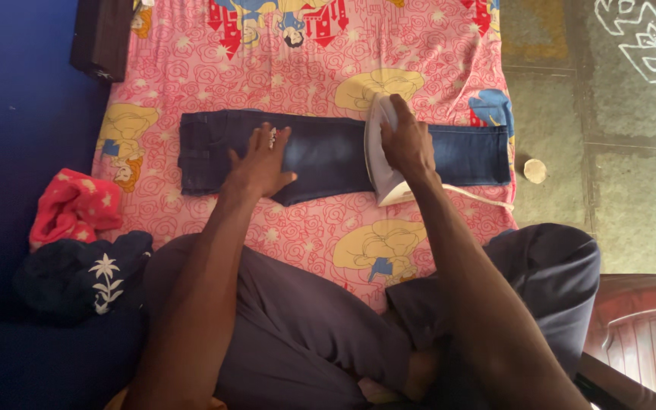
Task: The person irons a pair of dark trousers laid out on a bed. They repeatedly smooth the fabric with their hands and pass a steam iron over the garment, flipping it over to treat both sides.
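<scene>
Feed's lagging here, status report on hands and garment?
Left hand flat on folded dark blue jeans. Right hand grips white iron on them. Nothing blocking.

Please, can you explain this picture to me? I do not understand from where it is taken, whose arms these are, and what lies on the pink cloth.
There is one picture, from a camera on a person's head, looking down. The arms are that person's own; they sit cross-legged. The right hand grips an iron standing on folded jeans. The left hand lies flat on the jeans. The jeans rest on a pink cartoon sheet spread on the floor. At the left lie a red cloth and a dark garment.
</scene>
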